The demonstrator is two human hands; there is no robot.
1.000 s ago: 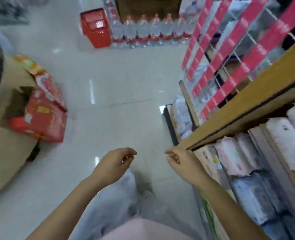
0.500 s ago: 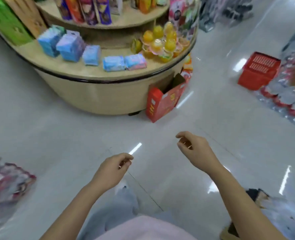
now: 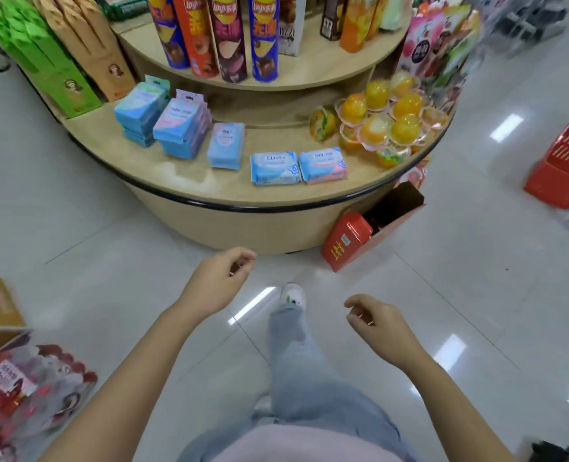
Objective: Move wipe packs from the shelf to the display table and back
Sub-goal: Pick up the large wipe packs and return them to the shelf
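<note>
Two flat wipe packs lie side by side near the front rim of the round wooden display table [image 3: 209,191]: a blue-white one [image 3: 275,168] and a blue-pink one [image 3: 323,165]. Left of them stands another blue pack [image 3: 226,145], then two stacks of blue packs [image 3: 181,128] [image 3: 140,110]. My left hand [image 3: 218,283] and my right hand [image 3: 378,325] hang over the floor in front of the table, both loosely curled and holding nothing. The shelf is out of view.
Jelly cups [image 3: 386,118] sit at the table's right; chip tubes [image 3: 229,35] stand on the upper tier. A red open carton [image 3: 360,235] leans at the table's base. A red basket [image 3: 563,168] sits on the floor at right. Bottled packs [image 3: 26,391] lie lower left.
My view swung from the shelf aisle round to the display table, which is now nearer and centred. Both hands stayed empty; the left rose, the right dropped lower.
</note>
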